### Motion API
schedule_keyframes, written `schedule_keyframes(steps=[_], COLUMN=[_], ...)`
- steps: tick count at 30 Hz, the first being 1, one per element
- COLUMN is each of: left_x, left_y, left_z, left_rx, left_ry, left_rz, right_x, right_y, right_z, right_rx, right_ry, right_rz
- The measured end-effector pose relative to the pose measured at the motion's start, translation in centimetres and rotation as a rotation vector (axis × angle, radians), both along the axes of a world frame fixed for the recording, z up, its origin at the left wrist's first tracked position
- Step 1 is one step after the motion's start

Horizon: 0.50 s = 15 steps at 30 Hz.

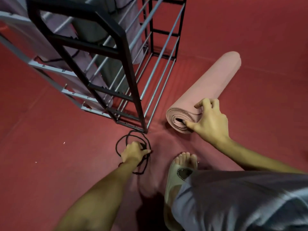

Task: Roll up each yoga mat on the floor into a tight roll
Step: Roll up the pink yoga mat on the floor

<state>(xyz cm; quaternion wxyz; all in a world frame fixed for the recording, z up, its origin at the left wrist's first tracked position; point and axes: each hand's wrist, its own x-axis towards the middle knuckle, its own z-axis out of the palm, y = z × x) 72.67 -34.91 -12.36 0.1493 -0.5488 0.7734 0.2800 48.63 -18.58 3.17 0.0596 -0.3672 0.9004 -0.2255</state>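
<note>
Left: blocked by metal rack (103,67) and cord (131,147).
Right: open red floor (258,39) beyond rolled mat (211,87).

A pink rolled mat (215,84) lies on a red floor (250,30) beside a black-and-silver rack (116,67), a black cord (120,147) and a beige sandal (175,184) bearing a dark heart.

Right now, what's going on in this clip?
A person crouches on a red floor beside a metal rack. The right hand grips the near end of a rolled pink yoga mat, thumb at the roll's centre. The left hand grips a loose black cord lying on the floor. The mat looks fully rolled, not yet tied.
</note>
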Motion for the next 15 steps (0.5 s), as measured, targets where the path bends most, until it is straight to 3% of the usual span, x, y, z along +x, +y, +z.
schedule_keyframes(steps=[10, 15], left_x=[-0.8, 0.5], left_y=[2.1, 3.4], left_z=[0.0, -0.5], left_rx=[-0.019, 0.095], left_ry=[-0.013, -0.005], left_rz=[0.044, 0.083], right_x=[0.6, 0.8], right_y=[0.4, 0.6], right_z=[0.0, 0.5], right_rx=[0.019, -0.006], right_ry=[-0.050, -0.076], right_rz=[-0.037, -0.063])
